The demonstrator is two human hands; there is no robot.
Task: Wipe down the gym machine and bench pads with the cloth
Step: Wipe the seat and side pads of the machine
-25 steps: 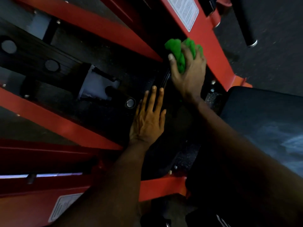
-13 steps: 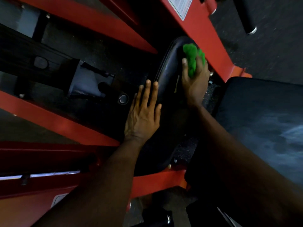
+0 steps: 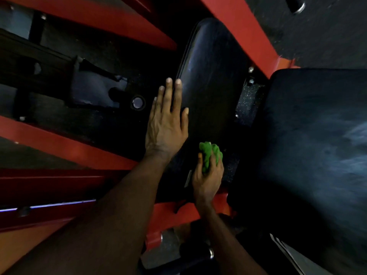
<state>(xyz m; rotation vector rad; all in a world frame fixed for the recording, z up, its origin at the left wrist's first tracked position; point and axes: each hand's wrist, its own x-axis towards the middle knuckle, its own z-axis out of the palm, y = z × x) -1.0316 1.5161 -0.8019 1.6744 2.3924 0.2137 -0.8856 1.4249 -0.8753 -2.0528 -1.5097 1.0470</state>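
- Green at lower centre: grips the bunched cloth [image 3: 210, 153] in the right hand [image 3: 208, 175], fingers curled tightly round it, thumb up its left side.
- Sets that cloth against the near end of the narrow black pad [image 3: 210, 76], just above a red cross-member [image 3: 174, 213].
- Lays the left hand [image 3: 166, 124] flat along the left edge of the same pad, up and left of the cloth and apart from it; fingers straight and close together, thumb a little out to the right.
- Shows a round chrome-capped peg [image 3: 137, 102] just left of those fingers.
- Fills the right of the frame with a wide black bench pad [image 3: 317, 135], marked with pale streaks.
- Runs a red frame beam [image 3: 248, 36] diagonally along the far right side of the narrow pad.
- Ends in dark speckled floor [image 3: 327, 36] at upper right.
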